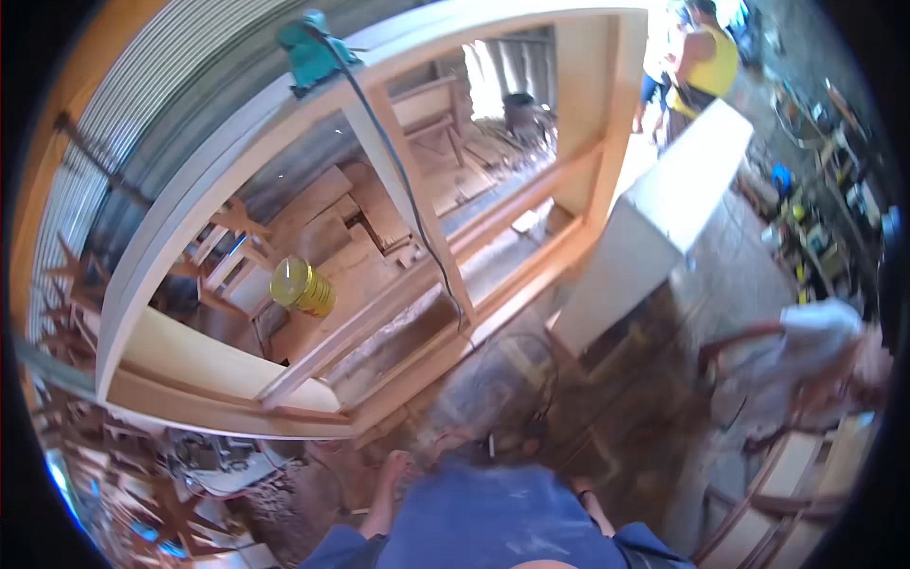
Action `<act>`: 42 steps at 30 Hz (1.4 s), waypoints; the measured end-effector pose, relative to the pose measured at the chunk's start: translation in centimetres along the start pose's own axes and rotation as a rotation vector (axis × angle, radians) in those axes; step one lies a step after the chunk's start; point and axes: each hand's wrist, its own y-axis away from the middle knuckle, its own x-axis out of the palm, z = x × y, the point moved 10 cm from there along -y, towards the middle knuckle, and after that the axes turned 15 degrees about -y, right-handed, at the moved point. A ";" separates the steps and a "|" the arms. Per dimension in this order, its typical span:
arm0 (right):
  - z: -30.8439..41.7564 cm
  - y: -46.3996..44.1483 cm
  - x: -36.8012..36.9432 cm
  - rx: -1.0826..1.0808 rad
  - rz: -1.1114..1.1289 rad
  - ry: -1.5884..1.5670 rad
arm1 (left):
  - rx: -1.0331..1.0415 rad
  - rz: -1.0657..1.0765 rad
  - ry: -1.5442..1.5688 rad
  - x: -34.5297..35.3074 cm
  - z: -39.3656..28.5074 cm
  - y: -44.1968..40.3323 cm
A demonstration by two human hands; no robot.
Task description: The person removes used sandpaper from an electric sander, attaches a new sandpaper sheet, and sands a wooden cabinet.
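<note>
My left hand (397,464) hangs low in front of my blue shirt, below the near edge of a large wooden cabinet frame (403,403); its fingers are too blurred to read. At the other side of my shirt my right hand (579,485) shows only in small part, its fingers hidden. Neither hand visibly touches the frame. On the frame's far top rail rests a teal power tool (311,55), its dark cord (409,194) trailing down across the frame. Through the left opening a yellow tin (303,287) is seen.
A white-topped box-shaped cabinet (687,180) stands to the right. A person in a yellow top (711,66) is at the far right; another, blurred person in a white top (820,332) bends nearby. Wooden star shapes (171,512) and lumber pieces (796,474) lie about.
</note>
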 end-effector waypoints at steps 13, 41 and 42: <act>61.3 17.4 -15.3 -1.163 -0.022 0.327 | 0.149 -0.393 -0.010 -15.3 -26.3 2.9; 96.8 69.7 -20.7 -1.995 -1.005 -0.018 | 0.289 -0.106 0.124 -36.3 -26.5 -5.5; 92.0 69.3 -21.7 -2.092 -1.110 -0.184 | 0.345 -0.066 0.158 -36.4 -28.1 -5.6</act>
